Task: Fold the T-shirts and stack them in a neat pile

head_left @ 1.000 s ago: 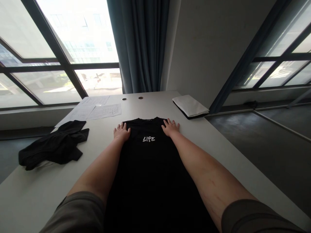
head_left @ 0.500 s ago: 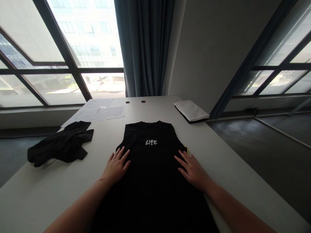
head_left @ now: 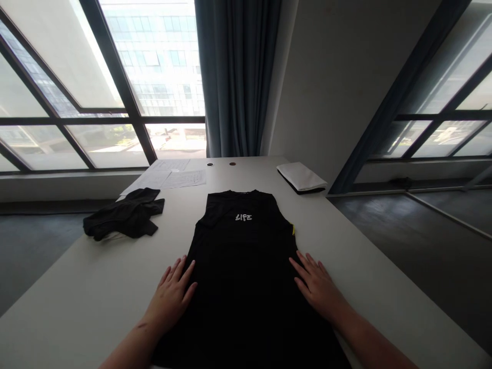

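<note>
Big shift over the last second: hands way lower now, off the shoulders and down around the middle of the black top (head_left: 242, 277). So the whole chest and the white LIFE logo (head_left: 243, 217) sitting totally uncovered, which makes the flat lay easy to check. Top lying lengthwise down the middle of the table (head_left: 77, 292), collar toward the far end, bottom running out of frame. Looks pretty smooth from here, though hard to spot small creases on black fabric in this light.

Left hand (head_left: 171, 296) resting on the top's left edge, fingers spread, no pinching at all. Right hand (head_left: 317, 287) at the right edge, same deal, fingers fanned out and flat, nothing gripped. A tiny yellow sliver (head_left: 293, 229) peeking out at the right edge, above the right hand, no idea what from.

Also on the table: a crumpled black garment (head_left: 125, 215) left of the top, well apart from it, papers (head_left: 180, 177) at the upper left, and a folded white cloth (head_left: 302, 176) at the upper right, on top of something dark. Big windows on both sides, with a curtain (head_left: 236, 77) at top center.
</note>
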Motion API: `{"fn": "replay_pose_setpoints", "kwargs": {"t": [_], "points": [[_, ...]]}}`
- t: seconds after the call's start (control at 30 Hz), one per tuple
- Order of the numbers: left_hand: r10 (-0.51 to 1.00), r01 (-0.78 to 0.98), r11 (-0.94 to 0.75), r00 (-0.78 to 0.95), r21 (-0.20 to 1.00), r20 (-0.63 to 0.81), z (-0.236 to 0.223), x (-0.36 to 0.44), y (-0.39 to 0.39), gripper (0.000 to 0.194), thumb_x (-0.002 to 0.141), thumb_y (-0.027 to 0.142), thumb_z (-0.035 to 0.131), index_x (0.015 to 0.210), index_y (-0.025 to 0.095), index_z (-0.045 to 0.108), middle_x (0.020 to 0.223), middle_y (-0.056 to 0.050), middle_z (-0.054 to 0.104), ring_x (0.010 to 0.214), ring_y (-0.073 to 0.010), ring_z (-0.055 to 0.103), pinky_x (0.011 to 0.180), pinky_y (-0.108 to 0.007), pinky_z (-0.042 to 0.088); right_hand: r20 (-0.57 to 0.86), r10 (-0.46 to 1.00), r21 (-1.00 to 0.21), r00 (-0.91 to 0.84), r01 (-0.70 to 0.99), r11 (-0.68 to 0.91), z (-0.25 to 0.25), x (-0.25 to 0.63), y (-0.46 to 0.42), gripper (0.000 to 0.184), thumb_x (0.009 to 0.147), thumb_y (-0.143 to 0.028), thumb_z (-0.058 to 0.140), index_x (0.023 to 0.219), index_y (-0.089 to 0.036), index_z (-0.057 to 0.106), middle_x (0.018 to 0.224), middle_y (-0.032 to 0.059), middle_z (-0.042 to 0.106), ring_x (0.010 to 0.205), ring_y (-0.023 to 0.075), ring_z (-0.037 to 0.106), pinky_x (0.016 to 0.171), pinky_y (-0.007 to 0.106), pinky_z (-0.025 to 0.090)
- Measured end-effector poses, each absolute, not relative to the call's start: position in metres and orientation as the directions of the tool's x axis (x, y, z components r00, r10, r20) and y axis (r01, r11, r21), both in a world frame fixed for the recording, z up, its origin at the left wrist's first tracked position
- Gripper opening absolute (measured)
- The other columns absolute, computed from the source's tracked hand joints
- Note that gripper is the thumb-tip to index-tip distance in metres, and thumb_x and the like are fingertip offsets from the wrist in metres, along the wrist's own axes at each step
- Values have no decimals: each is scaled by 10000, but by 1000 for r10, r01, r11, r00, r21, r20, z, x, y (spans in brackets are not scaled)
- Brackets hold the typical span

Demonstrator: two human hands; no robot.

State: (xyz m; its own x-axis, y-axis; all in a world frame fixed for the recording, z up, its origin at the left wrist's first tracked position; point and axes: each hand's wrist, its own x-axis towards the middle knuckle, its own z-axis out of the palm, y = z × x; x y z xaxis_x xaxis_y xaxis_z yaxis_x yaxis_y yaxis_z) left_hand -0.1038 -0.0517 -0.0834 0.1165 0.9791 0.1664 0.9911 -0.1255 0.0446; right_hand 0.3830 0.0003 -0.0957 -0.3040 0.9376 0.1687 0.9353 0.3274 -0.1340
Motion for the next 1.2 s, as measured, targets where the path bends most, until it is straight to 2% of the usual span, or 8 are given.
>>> {"fn": "replay_pose_setpoints", "kwargs": {"t": [0.3, 0.53, 0.7, 0.8, 0.93, 1.07, 1.2], "points": [[979, 993, -114, 109, 24, 172, -88, -105, -86, 621, 1010, 469, 414, 1583, 245, 499, 1671, -58, 391, 1550, -270, 375, 1265, -484, 341, 153, 943, -141, -296, 938, 317, -92, 380, -64, 578, 1018, -392, 400, 1587, -341, 489, 1697, 40, 328, 1557, 332, 343, 1237, 660, 305], [976, 993, -115, 111, 8, 190, -90, -106, -104, 594, 1017, 456, 418, 1575, 278, 509, 1668, -31, 412, 1541, -259, 397, 1264, -468, 349, 189, 939, -165, -287, 934, 318, -93, 386, -82, 572, 998, -370, 445, 1564, -353, 523, 1688, 51, 351, 1541, 347, 372, 1230, 669, 319], [958, 982, -185, 174, 27, 227, -89, -116, -121, 556, 1038, 442, 441, 1562, 277, 528, 1675, -73, 407, 1515, -288, 439, 1238, -503, 391, 200, 902, -214, -383, 881, 422, -85, 391, -94, 498, 1009, -381, 487, 1485, -327, 622, 1694, 50, 357, 1566, 332, 324, 1260, 607, 319], [915, 936, -351, 339, 15, 218, -82, -123, -134, 581, 1038, 472, 489, 1601, 332, 456, 1686, -57, 389, 1516, -302, 435, 1235, -531, 385, 94, 876, -263, -474, 837, 481, -77, 394, -100, 533, 1041, -387, 458, 1565, -316, 525, 1697, 53, 347, 1562, 305, 336, 1275, 583, 298], [832, 847, -531, 526, -23, 177, -72, -134, -146, 682, 1030, 524, 529, 1655, 397, 288, 1709, -33, 325, 1543, -321, 383, 1246, -534, 350, -31, 853, -275, -521, 825, 494, -66, 398, -103, 593, 1059, -444, 453, 1638, -350, 369, 1721, 43, 263, 1587, 313, 262, 1282, 635, 222], [808, 823, -565, 566, -56, 162, -71, -143, -152, 676, 1046, 517, 511, 1660, 404, 250, 1716, -32, 291, 1547, -311, 376, 1256, -509, 328, -48, 840, -271, -540, 816, 510, -62, 403, -106, 617, 1062, -504, 456, 1650, -391, 303, 1732, 27, 212, 1600, 325, 207, 1277, 660, 193], [807, 821, -568, 568, -49, 161, -73, -151, -161, 724, 1031, 526, 541, 1671, 383, 233, 1707, -50, 315, 1534, -302, 402, 1252, -503, 341, -48, 832, -279, -552, 807, 520, -60, 409, -111, 620, 1055, -526, 475, 1641, -411, 311, 1732, 29, 215, 1597, 335, 213, 1272, 667, 194]]}}
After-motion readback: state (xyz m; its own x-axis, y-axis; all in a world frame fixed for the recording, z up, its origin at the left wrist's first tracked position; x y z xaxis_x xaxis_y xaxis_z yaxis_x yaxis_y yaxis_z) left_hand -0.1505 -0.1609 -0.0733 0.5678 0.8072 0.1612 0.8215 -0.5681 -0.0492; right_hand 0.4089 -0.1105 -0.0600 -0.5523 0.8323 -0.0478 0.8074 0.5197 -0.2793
